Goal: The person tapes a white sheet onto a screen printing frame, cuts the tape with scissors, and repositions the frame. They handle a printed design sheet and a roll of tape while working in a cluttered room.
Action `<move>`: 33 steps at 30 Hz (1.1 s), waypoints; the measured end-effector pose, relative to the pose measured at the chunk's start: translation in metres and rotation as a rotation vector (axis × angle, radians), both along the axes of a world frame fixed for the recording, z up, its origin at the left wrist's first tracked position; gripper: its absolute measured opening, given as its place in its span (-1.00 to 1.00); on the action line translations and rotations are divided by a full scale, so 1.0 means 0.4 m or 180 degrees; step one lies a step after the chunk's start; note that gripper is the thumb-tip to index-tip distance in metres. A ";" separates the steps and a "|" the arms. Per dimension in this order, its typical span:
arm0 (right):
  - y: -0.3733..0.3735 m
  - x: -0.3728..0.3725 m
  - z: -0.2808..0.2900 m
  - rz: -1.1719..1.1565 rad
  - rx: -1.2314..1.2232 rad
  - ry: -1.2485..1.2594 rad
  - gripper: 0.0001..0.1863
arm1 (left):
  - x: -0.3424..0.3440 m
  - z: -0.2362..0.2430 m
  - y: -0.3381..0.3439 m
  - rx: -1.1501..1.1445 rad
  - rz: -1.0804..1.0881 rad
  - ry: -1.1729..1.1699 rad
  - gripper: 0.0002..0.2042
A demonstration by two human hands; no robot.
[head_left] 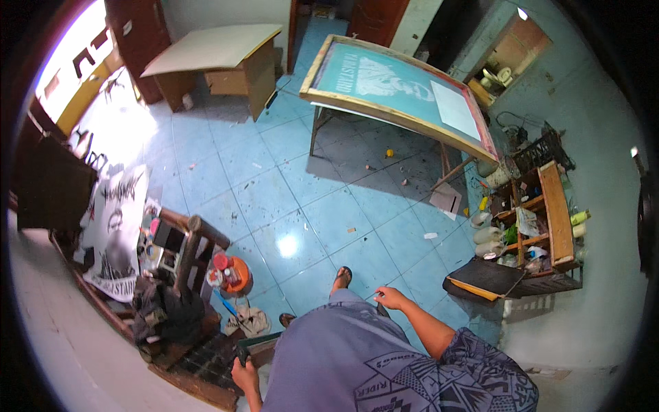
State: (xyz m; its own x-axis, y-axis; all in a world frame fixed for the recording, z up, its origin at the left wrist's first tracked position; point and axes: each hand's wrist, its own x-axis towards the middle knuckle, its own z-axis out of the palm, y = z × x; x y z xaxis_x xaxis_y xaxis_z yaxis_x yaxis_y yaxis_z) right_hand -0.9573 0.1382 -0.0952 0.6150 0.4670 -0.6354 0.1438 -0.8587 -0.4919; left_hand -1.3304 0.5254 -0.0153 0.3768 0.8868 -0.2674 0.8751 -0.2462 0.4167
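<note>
My left hand (245, 376) is low in the head view, beside the wooden bench. Its fingers are closed around the dark end of a flat board-like tool (262, 349) with a dark green upper edge; my shirt hides part of it. My right hand (392, 299) is bent in front of my body over the tiled floor, fingers curled. Something small and dark shows under those fingers, too little of it to name. Ahead, a large wood-framed printing screen (384, 79) with teal mesh and a pale portrait design lies on a stand, a white sheet (456, 110) on its right part.
On the left, a wooden bench (195, 384) bears a printed poster (113, 226) and dark cloth. An orange stool (240, 275) holds several containers, with a rag (250, 323) nearby. A desk (213, 51) stands far left. At right, a wooden shelf (559, 216) holds bottles.
</note>
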 end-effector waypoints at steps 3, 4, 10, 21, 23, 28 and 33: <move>-0.040 0.044 -0.050 -0.0329 0.0145 -0.0019 -0.46 | 0.203 0.142 0.055 0.0062 -0.0445 -0.0526 -0.75; -0.054 0.063 -0.059 -0.0402 0.0225 0.0075 -0.46 | 0.273 0.186 0.068 0.0003 -0.0628 -0.0657 -0.76; -0.147 0.210 -0.102 -0.1330 0.0644 0.0369 -0.46 | 0.635 0.348 0.129 -0.0078 -0.1118 -0.1795 -0.75; -0.171 0.727 0.197 -0.4546 0.4264 0.1552 -0.14 | 1.239 0.484 0.158 -0.2564 -0.0563 -0.3298 -0.63; -0.141 0.843 0.285 -0.4387 0.5122 0.1640 -0.20 | 1.337 0.443 0.189 -0.2687 -0.0393 -0.3257 -0.62; -0.107 1.076 0.342 -0.5008 0.4874 0.0653 -0.45 | 1.646 0.368 0.210 -0.3128 -0.0613 -0.2859 -0.66; -0.075 1.321 0.330 -0.5339 0.4632 0.0171 -0.58 | 1.993 0.253 0.269 -0.3162 -0.0249 -0.2762 -0.71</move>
